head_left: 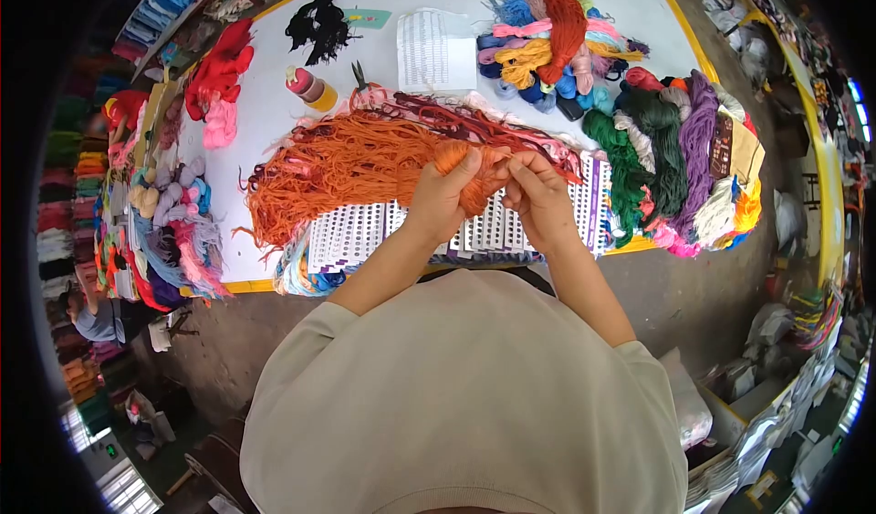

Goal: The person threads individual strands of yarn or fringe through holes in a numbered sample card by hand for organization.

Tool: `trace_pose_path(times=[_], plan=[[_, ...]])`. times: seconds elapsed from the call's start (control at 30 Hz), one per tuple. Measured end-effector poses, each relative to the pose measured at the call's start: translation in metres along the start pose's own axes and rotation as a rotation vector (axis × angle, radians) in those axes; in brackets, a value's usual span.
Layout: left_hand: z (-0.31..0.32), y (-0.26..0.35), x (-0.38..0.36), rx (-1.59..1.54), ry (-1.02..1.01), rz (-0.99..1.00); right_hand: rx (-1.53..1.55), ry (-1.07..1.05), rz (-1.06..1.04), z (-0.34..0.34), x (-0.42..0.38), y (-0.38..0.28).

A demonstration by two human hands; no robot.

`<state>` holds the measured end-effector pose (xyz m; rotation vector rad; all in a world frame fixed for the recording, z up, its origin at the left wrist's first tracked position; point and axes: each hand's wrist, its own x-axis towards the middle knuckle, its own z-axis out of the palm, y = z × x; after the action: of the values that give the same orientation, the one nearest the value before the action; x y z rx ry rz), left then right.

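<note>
My left hand [442, 196] is wrapped round the gathered end of an orange yarn hank [356, 162], whose long loose strands spread leftward across the table. Close by on the right, my right hand [540, 199] pinches at the tip of the same orange bundle, thumb and fingers pressed together. Exactly which strands lie between those fingertips is too small to make out. Beneath both hands lie white cards with rows of dark holes [351, 236]. Dark red and pink strands [456, 121] stretch behind the orange hank.
Behind are scissors [359, 76], a glue-like bottle [312, 89], a printed sheet [436, 50] and black yarn [319, 23]. A pile of mixed skeins [557, 48] sits back right, with green and purple hanks [657, 140] nearer. Red yarn [219, 67] hangs at left. Another person [99, 318] is far left.
</note>
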<state>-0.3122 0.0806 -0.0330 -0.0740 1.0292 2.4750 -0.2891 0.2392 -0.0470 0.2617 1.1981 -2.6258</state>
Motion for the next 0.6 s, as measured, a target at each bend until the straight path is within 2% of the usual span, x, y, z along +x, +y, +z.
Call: trace_pose_path(times=[0.2, 0.33, 0.4, 0.5, 0.6], plan=[[0.002, -0.007, -0.001, 0.069, 0.009, 0.046, -0.299, 0.087, -0.014, 0.013, -0.004, 0.001], [0.002, -0.006, -0.001, 0.112, 0.016, 0.034, -0.275, 0.103, -0.024, 0.013, -0.004, 0.002], [-0.001, -0.007, 0.001, 0.077, 0.019, 0.03, -0.109, 0.094, 0.006, 0.009, -0.004, 0.004], [-0.003, -0.005, 0.001, 0.001, -0.024, 0.021, -0.031, 0.076, -0.004, 0.009, -0.004, 0.0], [-0.004, -0.008, 0.001, -0.018, -0.063, 0.017, -0.086, 0.068, -0.021, 0.007, -0.003, 0.001]])
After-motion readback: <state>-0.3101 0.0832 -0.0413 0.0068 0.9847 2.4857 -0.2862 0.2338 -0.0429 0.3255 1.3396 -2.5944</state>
